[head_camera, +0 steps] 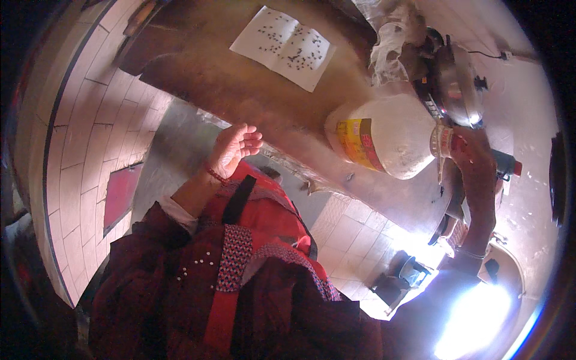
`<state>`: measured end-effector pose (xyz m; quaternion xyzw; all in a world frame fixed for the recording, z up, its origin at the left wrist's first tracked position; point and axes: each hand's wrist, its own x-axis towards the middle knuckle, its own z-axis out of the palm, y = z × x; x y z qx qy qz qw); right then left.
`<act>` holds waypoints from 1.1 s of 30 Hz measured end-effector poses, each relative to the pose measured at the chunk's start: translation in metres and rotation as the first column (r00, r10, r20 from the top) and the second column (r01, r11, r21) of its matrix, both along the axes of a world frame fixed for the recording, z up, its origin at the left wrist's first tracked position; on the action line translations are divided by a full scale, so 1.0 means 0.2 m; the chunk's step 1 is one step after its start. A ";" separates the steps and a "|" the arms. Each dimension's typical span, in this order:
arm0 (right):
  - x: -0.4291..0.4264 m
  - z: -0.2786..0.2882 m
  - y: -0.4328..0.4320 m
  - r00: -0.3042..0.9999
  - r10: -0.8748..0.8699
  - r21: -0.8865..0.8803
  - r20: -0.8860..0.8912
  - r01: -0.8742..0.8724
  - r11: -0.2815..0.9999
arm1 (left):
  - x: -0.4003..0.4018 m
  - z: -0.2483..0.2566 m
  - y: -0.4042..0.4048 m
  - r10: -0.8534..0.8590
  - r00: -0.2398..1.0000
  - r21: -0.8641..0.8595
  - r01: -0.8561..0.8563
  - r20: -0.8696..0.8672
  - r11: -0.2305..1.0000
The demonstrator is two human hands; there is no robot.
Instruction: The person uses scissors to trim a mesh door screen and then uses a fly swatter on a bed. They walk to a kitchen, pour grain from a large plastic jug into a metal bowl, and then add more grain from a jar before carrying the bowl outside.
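A large cloudy plastic jug (400, 135) with a yellow and red label stands or leans on the brown tabletop (202, 54). My right hand (470, 144) is at the neck of the jug and appears to grip it; its fingers are partly hidden. My left hand (238, 146) hovers before the table edge, palm up, the fingers loosely bent and holding nothing. Farther back on the table lies a sticky fly-trap sheet (290, 45), spread like a book and dotted with many dark flies.
An electric pot with a metal lid (461, 85) stands by the wall, beside a crumpled clear plastic bag (389, 49). A green bottle with a red cap (506, 164) is behind my right wrist. A small stool-like object (402, 279) stands on the tiled floor.
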<state>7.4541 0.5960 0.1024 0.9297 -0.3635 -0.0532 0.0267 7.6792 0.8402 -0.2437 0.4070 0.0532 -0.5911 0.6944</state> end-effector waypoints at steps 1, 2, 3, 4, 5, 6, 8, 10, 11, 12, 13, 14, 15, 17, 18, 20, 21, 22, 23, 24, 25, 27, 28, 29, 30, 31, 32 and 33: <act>0.00 -0.01 -0.01 0.999 0.036 -0.009 -0.012 -0.036 0.999 | 0.02 -0.02 0.03 0.015 1.000 0.001 -0.015 0.001 1.000; -0.01 -0.01 -0.02 0.997 0.069 -0.020 -0.027 -0.070 0.997 | 0.03 -0.04 0.07 0.020 1.000 -0.025 -0.020 0.000 0.999; -0.01 -0.01 -0.04 0.994 0.102 -0.032 -0.043 -0.103 0.994 | 0.05 -0.04 0.09 0.028 1.000 -0.019 -0.028 -0.001 0.999; -0.02 -0.01 -0.05 0.992 0.119 -0.033 -0.041 -0.120 0.992 | 0.06 -0.04 0.11 0.033 0.999 -0.015 -0.033 -0.003 0.999; -0.02 -0.05 -0.13 0.985 0.174 -0.024 -0.019 -0.174 0.984 | 0.08 -0.04 0.15 0.076 0.997 0.002 -0.076 0.014 0.997; -0.01 -0.10 -0.19 0.974 0.228 -0.015 0.003 -0.228 0.974 | 0.09 -0.03 0.19 0.115 0.993 0.018 -0.115 0.026 0.993; -0.02 -0.04 -0.11 1.000 -0.007 -0.003 -0.009 0.007 1.000 | 0.12 -0.08 0.20 0.041 0.999 -0.012 -0.041 -0.011 0.999; -0.03 -0.02 -0.09 0.996 -0.069 0.000 -0.056 0.070 0.998 | 0.14 -0.11 0.22 0.028 0.999 -0.025 -0.029 -0.034 0.999; -0.03 -0.03 -0.12 0.995 -0.014 0.000 -0.103 0.014 1.000 | 0.15 -0.10 0.24 0.049 0.998 -0.026 -0.050 -0.044 0.998; -0.05 -0.06 -0.17 0.997 -0.029 0.019 -0.078 0.031 0.999 | 0.16 -0.09 0.26 0.069 0.996 -0.026 -0.071 -0.055 0.997; -0.04 -0.09 -0.20 0.992 -0.125 0.084 -0.032 0.127 0.988 | 0.16 -0.09 0.27 0.094 0.994 -0.020 -0.095 -0.052 0.995; -0.02 -0.09 -0.19 0.970 -0.243 0.135 -0.003 0.241 0.961 | 0.17 -0.08 0.27 0.095 0.993 -0.022 -0.096 -0.064 0.995; 0.04 -0.06 -0.15 0.900 -0.435 0.232 0.034 0.416 0.879 | 0.18 -0.08 0.27 0.096 0.993 -0.029 -0.098 -0.073 0.995; 0.01 -0.06 -0.17 0.878 -0.474 0.277 0.060 0.442 0.853 | 0.19 -0.09 0.30 0.086 0.992 -0.034 -0.090 -0.096 0.995; -0.08 -0.07 -0.23 0.941 -0.332 0.209 0.061 0.313 0.926 | 0.19 -0.09 0.28 0.069 0.992 -0.052 -0.075 -0.110 0.996; -0.19 -0.12 -0.29 0.968 -0.248 0.089 0.026 0.245 0.965 | 0.17 -0.09 0.28 0.060 0.988 -0.020 -0.064 -0.140 0.998; -0.18 -0.15 -0.32 0.975 -0.219 0.054 0.026 0.217 0.975 | 0.17 -0.09 0.27 0.071 0.988 -0.009 -0.073 -0.136 0.997; -0.17 -0.17 -0.34 0.977 -0.212 0.039 0.032 0.211 0.977 | 0.17 -0.12 0.29 0.054 0.987 -0.060 -0.064 -0.154 0.996; -0.12 -0.15 -0.31 0.972 -0.232 0.065 0.032 0.229 0.971 | 0.17 -0.09 0.28 0.061 0.986 -0.037 -0.068 -0.157 0.997; -0.07 -0.13 -0.26 0.966 -0.258 0.086 0.029 0.255 0.963 | 0.17 -0.08 0.27 0.051 0.986 -0.045 -0.059 -0.156 0.997; 0.09 -0.08 -0.13 0.931 -0.348 0.172 0.109 0.327 0.929 | 0.18 -0.06 0.27 0.053 0.988 -0.045 -0.061 -0.148 0.997; 0.15 -0.05 -0.05 0.867 -0.460 0.299 0.190 0.395 0.868 | 0.19 0.00 0.25 0.056 0.993 -0.030 -0.060 -0.104 0.998; 0.13 -0.04 -0.05 0.855 -0.480 0.332 0.198 0.402 0.853 | 0.19 0.03 0.25 0.061 0.995 -0.022 -0.063 -0.079 0.998; 0.11 -0.03 -0.06 0.845 -0.495 0.366 0.205 0.403 0.839 | 0.19 0.04 0.25 0.075 0.994 -0.018 -0.076 -0.075 0.997; 0.14 -0.01 -0.04 0.899 -0.367 0.215 0.237 0.320 0.923 | 0.21 0.02 0.28 0.101 0.993 -0.014 -0.102 -0.069 0.995; 0.13 0.06 0.07 0.935 -0.273 0.042 0.227 0.271 0.962 | 0.20 0.01 0.29 0.083 0.992 -0.015 -0.085 -0.090 0.996; 0.10 0.09 0.15 0.950 -0.223 -0.050 0.217 0.239 0.970 | 0.19 0.00 0.29 0.076 0.994 -0.027 -0.078 -0.079 0.997; 0.06 0.10 0.22 0.964 -0.163 -0.135 0.212 0.194 0.972 | 0.18 0.02 0.29 0.063 0.996 -0.015 -0.064 -0.061 0.998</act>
